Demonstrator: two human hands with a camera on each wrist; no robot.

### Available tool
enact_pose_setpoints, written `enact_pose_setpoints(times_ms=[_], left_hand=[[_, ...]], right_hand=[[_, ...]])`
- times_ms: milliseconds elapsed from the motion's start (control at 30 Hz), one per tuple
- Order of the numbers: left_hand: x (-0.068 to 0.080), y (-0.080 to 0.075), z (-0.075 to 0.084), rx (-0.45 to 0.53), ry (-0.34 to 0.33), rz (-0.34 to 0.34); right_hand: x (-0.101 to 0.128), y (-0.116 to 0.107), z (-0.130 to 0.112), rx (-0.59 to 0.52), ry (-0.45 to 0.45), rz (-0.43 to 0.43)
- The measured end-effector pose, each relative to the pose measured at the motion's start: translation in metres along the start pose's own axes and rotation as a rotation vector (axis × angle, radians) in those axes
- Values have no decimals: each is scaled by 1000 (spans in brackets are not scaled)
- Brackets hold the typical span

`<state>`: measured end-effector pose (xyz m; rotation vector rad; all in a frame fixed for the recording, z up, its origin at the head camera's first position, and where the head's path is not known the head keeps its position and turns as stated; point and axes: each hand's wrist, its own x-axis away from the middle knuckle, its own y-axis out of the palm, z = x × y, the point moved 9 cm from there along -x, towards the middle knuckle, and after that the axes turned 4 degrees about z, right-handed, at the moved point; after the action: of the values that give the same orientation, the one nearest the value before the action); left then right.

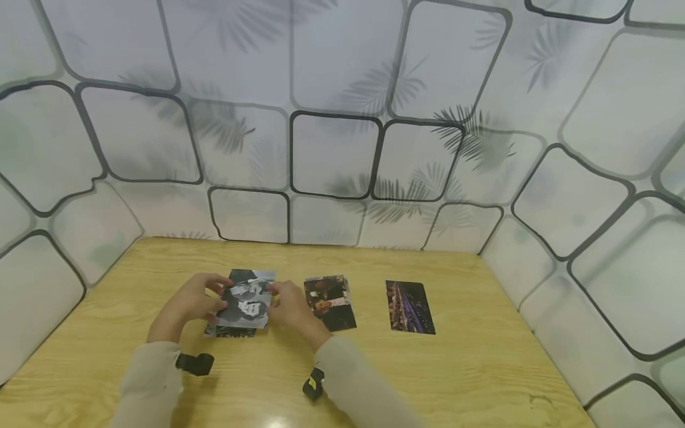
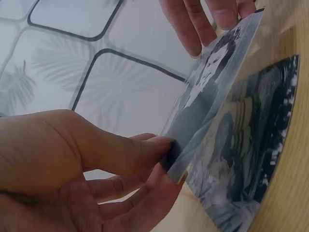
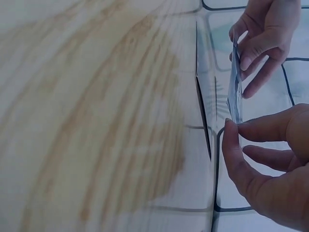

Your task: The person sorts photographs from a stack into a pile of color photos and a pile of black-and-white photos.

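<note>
Two-Hand Edge Hold on a Photo Print

Clock positions: head view, centred on the held print, 12 o'clock away from the person.

Location: the black-and-white print (image 1: 248, 300) is raised over a lower print (image 1: 235, 333), which shows at 6 to 7 o'clock.

Hold: the left hand (image 1: 194, 302) pinches the 9 o'clock edge, thumb on the face and fingers behind. The right hand (image 1: 291, 309) pinches the 3 o'clock edge between thumb and fingertip. The right wrist view is dim and nearly edge-on; whether one sheet or several are held is uncertain.

Handling: expect a light, thin, springy sheet with a smooth, probably slippery face. It should crease or smudge easily. Grip at opposite edges with light pressure; keep fingertips off the centre.

Clearance: a middle stack (image 1: 334, 309) lies at 3 o'clock, just beside the right hand; a colour print (image 1: 410, 307) lies farther out, well apart. The patterned backdrop (image 1: 332, 154) bounds the table (image 1: 471, 380) at 12 o'clock. Working room is greatest toward 5 o'clock.
</note>
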<state>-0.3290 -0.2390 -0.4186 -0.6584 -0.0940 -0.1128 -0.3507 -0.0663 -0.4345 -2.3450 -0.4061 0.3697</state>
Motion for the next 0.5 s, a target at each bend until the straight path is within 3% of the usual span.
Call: enact_pose_setpoints(times_ms=[333,500], left_hand=[[-3,-3,-13,-77,-14,28],[-4,-4,-18,-131,-41,27]], right_hand=[[-6,18,-6,28,16,-15],[-6,21,-11,124,-2,4]])
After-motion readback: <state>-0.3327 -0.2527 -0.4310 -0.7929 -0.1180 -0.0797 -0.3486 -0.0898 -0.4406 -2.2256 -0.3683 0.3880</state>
